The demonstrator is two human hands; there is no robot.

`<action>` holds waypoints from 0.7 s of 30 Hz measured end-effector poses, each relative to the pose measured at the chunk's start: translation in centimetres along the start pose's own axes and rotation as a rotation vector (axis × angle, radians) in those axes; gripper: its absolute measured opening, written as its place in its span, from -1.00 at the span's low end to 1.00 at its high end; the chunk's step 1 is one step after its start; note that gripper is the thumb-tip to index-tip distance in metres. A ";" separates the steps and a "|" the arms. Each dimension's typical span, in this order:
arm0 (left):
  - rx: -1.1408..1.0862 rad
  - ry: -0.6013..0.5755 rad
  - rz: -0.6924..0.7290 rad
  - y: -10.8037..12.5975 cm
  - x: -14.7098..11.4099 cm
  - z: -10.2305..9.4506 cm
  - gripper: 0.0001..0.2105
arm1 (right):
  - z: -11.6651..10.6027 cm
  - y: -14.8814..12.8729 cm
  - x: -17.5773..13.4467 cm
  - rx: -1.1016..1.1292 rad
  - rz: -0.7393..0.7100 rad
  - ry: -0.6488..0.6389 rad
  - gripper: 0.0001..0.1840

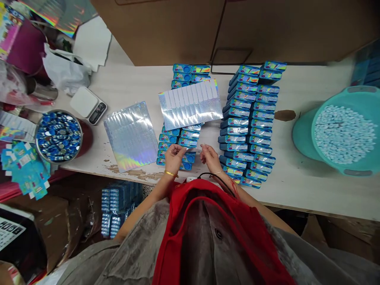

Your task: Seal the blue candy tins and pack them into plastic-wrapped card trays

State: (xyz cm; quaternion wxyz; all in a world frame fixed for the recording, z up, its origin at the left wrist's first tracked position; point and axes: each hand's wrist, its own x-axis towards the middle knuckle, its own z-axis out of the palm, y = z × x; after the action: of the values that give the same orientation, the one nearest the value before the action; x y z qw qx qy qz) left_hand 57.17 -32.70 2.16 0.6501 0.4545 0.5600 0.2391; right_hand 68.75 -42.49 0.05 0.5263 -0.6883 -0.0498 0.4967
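My left hand (174, 159) is closed in a pinch over the near end of a double row of small blue boxes (168, 139). A thin pale strip, which looks like a sticker (192, 150), extends from its fingertips towards my right hand (210, 156). That hand is also closed, thumb against fingers, a short gap from the strip; whatever it holds is too small to make out. Across the middle of the blue boxes lies a shiny silver sticker sheet (190, 114), its upper part showing white backing. Another holographic sheet (130, 134) is flat on the table to the left.
Longer rows of blue boxes with shiny labels (251, 128) stand to the right. Beyond them is a turquoise tub (308, 134) of small white pieces. On the left are a pot (86, 136) of blue glossy pieces and a digital scale (86, 102). A large cardboard box (172, 31) borders the back.
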 end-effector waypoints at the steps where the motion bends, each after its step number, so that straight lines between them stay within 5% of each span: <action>1: -0.021 -0.026 -0.014 0.2 -0.1 0.0 -0.79 | -0.1 0.0 0.1 0.000 0.027 -0.021 -0.32; 5: -0.063 -0.063 -0.047 0.3 -0.2 0.0 -0.78 | -0.3 0.3 0.2 0.007 0.074 -0.136 -0.34; 10: -0.096 -0.035 -0.080 0.3 -0.4 0.1 -0.75 | -0.4 0.2 -0.1 0.002 0.015 -0.043 -0.34; 17: -0.098 -0.046 -0.108 -0.1 -0.3 0.2 -0.77 | -0.5 0.2 -0.3 -0.048 -0.001 -0.131 -0.41; 21: 0.122 0.012 0.025 -1.0 0.1 -0.2 -0.82 | -0.5 0.9 0.0 -0.121 -0.097 -0.061 -0.52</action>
State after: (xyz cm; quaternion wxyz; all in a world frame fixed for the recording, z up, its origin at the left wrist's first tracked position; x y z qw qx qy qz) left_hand 56.82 -32.97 1.28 0.6145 0.4990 0.5718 0.2155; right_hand 68.73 -43.21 -0.68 0.5055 -0.7000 -0.1288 0.4877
